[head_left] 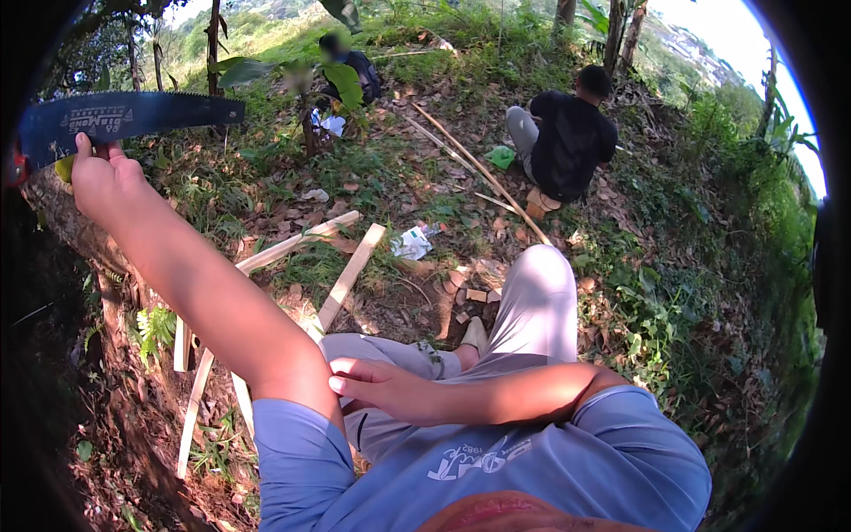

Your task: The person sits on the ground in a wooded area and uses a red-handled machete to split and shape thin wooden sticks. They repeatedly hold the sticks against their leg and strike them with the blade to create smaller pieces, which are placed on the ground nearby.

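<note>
Crosswise, the saw [168,113] points rightward, pinched by the left hand [108,177]; the right hand [383,388] lies half-open.

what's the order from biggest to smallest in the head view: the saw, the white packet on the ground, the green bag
1. Saw, though nearness to the camera helps
2. White packet
3. Green bag, farther off

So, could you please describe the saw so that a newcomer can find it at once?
Start from the person's bare left forearm, the long diagonal across the picture's left half. Follow it up to the left hand, whose thumb meets the saw. Unlike the pale wooden strips lower down, it is dark blue, tapers rightward and has teeth along its top.
</note>
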Tool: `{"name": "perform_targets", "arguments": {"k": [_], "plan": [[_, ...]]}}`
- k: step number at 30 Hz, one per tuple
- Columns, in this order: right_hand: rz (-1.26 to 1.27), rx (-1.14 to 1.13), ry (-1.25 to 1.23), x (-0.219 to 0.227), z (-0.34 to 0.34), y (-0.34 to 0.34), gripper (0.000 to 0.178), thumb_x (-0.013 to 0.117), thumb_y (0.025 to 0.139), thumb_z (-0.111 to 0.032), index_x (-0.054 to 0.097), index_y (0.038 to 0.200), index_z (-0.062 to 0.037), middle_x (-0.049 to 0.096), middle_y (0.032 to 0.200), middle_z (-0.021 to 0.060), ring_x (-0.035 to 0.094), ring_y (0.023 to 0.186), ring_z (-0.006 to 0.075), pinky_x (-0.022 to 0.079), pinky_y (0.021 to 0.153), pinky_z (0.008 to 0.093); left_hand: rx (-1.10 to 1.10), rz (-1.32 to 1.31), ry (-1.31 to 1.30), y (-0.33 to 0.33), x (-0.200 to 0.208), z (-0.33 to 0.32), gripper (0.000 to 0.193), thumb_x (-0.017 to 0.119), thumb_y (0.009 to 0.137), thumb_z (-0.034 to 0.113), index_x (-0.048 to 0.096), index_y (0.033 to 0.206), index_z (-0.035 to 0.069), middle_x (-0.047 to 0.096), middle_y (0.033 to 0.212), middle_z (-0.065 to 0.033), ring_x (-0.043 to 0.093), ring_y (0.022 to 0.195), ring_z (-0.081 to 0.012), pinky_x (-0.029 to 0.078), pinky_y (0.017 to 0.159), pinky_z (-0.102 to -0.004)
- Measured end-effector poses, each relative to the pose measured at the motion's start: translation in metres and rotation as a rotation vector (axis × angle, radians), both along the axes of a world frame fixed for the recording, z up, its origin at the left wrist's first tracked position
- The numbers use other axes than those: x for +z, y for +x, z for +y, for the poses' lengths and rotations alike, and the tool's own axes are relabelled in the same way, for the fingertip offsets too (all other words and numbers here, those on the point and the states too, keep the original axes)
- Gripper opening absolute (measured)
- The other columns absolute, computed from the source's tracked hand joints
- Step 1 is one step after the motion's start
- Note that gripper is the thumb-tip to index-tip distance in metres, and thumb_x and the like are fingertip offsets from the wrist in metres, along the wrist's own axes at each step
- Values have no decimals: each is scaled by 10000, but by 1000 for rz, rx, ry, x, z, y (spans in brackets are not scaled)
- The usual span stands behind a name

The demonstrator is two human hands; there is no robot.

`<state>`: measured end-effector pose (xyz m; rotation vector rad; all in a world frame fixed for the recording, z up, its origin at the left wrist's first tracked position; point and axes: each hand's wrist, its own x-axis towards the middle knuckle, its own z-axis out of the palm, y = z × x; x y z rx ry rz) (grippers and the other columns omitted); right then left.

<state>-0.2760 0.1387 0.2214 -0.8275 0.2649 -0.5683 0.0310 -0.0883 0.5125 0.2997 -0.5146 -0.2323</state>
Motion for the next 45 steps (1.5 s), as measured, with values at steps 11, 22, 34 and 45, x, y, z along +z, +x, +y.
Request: {"name": "perform_targets", "arguments": {"k": [11, 22, 34, 45], "plan": [[59, -307, -23, -32, -38, 16, 171, 585, 1105, -222, 606, 1236, -114, 566, 1157, -58, 493, 1132, 57, 393, 1018, 299, -494, 158, -653, 91, -70, 113, 137, 516, 1096, 82, 564, 1071, -43, 658, 956, -136, 657, 853, -257, 601, 847, -440], [147, -408, -164, -41, -27, 0, 208, 649, 1079, -286, 628, 1176, -104, 562, 1052, -41, 493, 1003, 69, 414, 903, 269, -129, 196, -766, 41, -109, 191, 87, 547, 1090, 94, 530, 1093, 9, 553, 881, -68, 564, 806, -198, 544, 845, -399], [20, -314, 73, -57, -28, -5, 165, 612, 1090, -187, 615, 1227, -95, 607, 1144, -16, 565, 1119, 101, 450, 1011, 313, -115, 160, -913, 2, -100, 250, 133, 607, 1041, 70, 496, 971, 92, 384, 743, 20, 395, 604, -121, 407, 584, -303], [-73, -123, 361, -55, -13, -7, 169, 570, 1051, -122, 620, 1205, -73, 642, 1139, 30, 612, 1112, 172, 467, 1033, 351, 83, 106, -928, 41, -92, 278, 83, 633, 1012, 102, 556, 1016, 131, 345, 688, 51, 345, 544, -89, 399, 555, -283]]}}
